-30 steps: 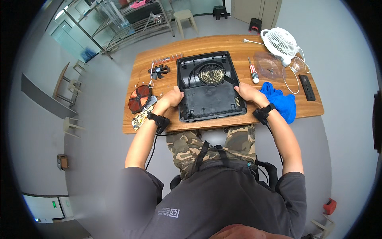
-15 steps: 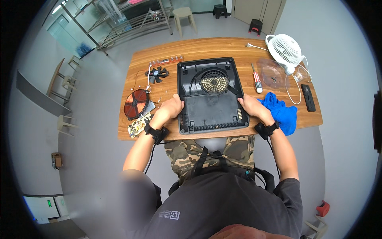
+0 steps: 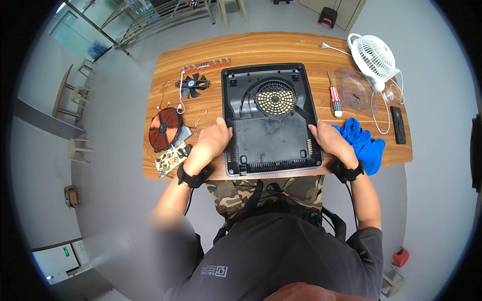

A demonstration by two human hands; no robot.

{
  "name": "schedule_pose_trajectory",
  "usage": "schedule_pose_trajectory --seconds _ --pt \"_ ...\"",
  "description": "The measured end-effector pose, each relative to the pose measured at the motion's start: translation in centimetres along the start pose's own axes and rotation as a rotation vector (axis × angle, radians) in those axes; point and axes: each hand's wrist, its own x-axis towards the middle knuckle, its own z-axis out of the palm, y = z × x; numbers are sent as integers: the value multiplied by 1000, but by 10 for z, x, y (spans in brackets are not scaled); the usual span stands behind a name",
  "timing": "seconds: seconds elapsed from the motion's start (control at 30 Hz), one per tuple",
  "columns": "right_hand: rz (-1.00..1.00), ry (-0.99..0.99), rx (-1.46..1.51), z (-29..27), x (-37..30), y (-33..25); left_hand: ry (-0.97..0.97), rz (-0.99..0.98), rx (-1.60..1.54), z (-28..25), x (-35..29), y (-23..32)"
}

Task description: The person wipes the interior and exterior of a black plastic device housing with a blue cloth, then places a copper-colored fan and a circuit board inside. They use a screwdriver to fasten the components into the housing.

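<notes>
A black plastic induction cooker housing (image 3: pixel 271 138), with a round vent grille (image 3: pixel 275 99) toward its far end, is between my hands at the near side of the table. My left hand (image 3: pixel 215 136) grips its left edge, thumb on top and the other fingers mostly hidden. On the opposite edge, my right hand (image 3: pixel 329 138) is closed the same way. Left of the housing lie a copper coil (image 3: pixel 164 128), a circuit board (image 3: pixel 170 159) and a black fan (image 3: pixel 193 85). A red-handled screwdriver (image 3: pixel 335 98) and a crumpled blue cloth (image 3: pixel 362 145) lie to the right.
The wooden table (image 3: pixel 281 45) also carries a white electric fan (image 3: pixel 372 56) with its cord, a clear dish (image 3: pixel 354 89) with small dark parts, a black strip-shaped part (image 3: pixel 398 124) and a narrow red circuit strip (image 3: pixel 207 65). Small screws lie near my left hand.
My view has shifted slightly, and the housing looks a little larger and nearer. Both hands keep their hold on its sides. The loose parts around it stay where they were on the table.
</notes>
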Motion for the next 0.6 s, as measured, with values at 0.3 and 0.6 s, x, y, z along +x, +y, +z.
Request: schedule_pose_trajectory --seconds 0.3,0.6 --pt "16 -8 -30 -2 1 -4 75 -17 53 1 -2 6" --pt "-26 -3 -26 -5 -1 -11 38 -51 29 1 -4 4"
